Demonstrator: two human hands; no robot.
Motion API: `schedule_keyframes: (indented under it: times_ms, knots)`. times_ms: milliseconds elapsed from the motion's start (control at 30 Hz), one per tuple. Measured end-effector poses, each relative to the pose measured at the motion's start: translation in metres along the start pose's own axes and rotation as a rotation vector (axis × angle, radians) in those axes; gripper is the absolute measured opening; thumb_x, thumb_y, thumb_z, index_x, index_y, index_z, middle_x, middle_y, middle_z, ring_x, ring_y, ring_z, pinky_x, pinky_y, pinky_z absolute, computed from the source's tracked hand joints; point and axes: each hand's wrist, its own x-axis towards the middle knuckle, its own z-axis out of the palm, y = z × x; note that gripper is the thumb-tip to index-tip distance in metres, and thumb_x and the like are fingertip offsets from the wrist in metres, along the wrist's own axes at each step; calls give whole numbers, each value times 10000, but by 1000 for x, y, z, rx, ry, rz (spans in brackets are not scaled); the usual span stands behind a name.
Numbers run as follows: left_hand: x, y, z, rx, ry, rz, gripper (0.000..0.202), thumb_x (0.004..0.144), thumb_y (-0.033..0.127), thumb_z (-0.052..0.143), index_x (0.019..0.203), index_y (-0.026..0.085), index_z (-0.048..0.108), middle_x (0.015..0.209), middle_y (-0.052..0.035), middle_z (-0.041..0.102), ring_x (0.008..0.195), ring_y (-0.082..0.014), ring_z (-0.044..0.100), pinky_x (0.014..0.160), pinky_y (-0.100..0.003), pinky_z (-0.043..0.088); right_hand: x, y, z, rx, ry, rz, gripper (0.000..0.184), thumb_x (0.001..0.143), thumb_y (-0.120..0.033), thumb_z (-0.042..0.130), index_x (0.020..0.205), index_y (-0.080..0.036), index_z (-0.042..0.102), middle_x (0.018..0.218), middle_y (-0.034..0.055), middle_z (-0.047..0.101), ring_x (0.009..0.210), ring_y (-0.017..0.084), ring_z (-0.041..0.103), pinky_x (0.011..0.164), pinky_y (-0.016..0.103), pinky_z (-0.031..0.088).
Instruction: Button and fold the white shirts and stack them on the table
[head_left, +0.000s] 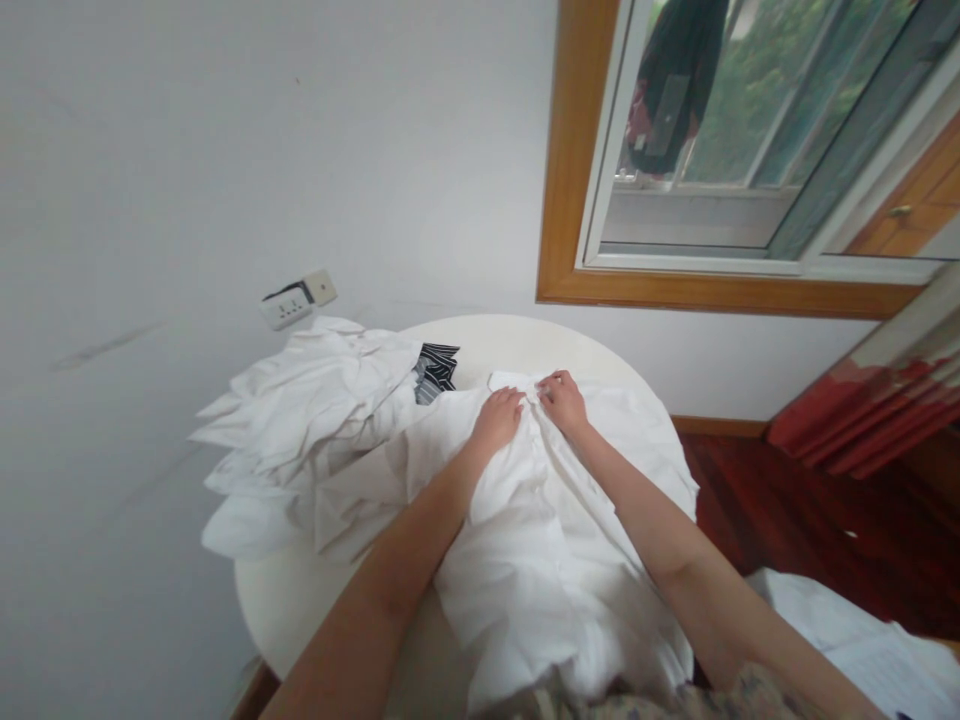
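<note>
White wall [420,150] at the back, wood-framed window [750,120] upper right, wall sockets [286,307] to the left. I've got a round white table [281,610] against the wall. White shirt [525,545] lies across its middle, collar end toward the far edge, cloth spreading to the right edge and down over the near one. Left hand [499,418]: fingers on the cloth by the collar. Right hand [564,402]: just beside it, fingers bent at the collar. Both touching; whether either is clamped on fabric or only resting, I can't tell from here. Crumpled white pile [322,400] sits at the left edge, overhanging. Striped dark cloth [437,372] pokes out between pile and shirt.
</note>
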Motion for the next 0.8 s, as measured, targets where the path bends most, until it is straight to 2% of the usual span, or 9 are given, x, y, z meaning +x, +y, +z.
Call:
schedule_keyframes:
  times_ms: [100,200,367,433,533,600,700,800]
  knots:
    - [-4,-1,3,83,-94,-27,404,967,296,346,1316,199,526,1417,-75,506,1335,-210,410,1140,-405,287,-5,-11,-5,-187,33,-13,245,894,-295,520,1077,-218,662,1176,98,540,1078,235,495,940,358,379]
    - [-7,1,6,135,-124,-96,449,981,354,291,1373,240,479,1485,-60,427,1386,-207,352,1153,-440,254,-8,-19,-11,-303,-6,8,289,931,-354,463,1066,-204,669,1149,126,580,1095,265,476,926,388,375]
    - [-4,1,5,121,-157,-149,498,991,388,196,1386,263,470,1503,-41,400,1401,-188,329,1166,-439,223,-11,-13,-30,-278,-296,-106,357,958,-328,394,1162,-210,662,1196,93,634,1150,216,521,992,318,362]
    - [1,1,4,87,-197,-188,524,987,433,173,1393,269,461,1511,-40,387,1410,-189,313,1167,-450,210,-19,-8,-35,-272,-390,-124,404,956,-412,396,1265,-251,602,1336,71,568,1245,225,475,1040,362,340]
    - [9,1,6,33,-266,-280,601,953,567,173,1412,279,433,1542,-48,325,1435,-200,257,1170,-480,181,-37,-7,-36,-308,-455,-78,569,927,-590,366,1416,-308,438,1537,64,333,1403,298,274,1084,567,239]
    - [13,1,8,22,-298,-318,669,914,646,205,1434,273,401,1563,-59,273,1450,-212,216,1173,-497,151,-47,-11,-33,-318,-456,-58,632,930,-637,289,1474,-318,335,1582,62,218,1444,316,159,1080,657,144]
    - [13,1,10,54,-295,-305,713,890,665,259,1461,250,359,1574,-74,234,1460,-221,180,1179,-496,117,-51,-18,-27,-324,-414,-41,650,943,-640,197,1491,-306,299,1591,68,182,1456,309,108,1082,679,75]
    - [12,-2,11,94,-265,-270,696,904,631,260,1472,237,339,1573,-84,233,1459,-228,181,1175,-497,121,-47,-23,-26,-329,-374,-51,655,941,-644,201,1473,-290,346,1577,82,230,1449,307,140,1090,668,82]
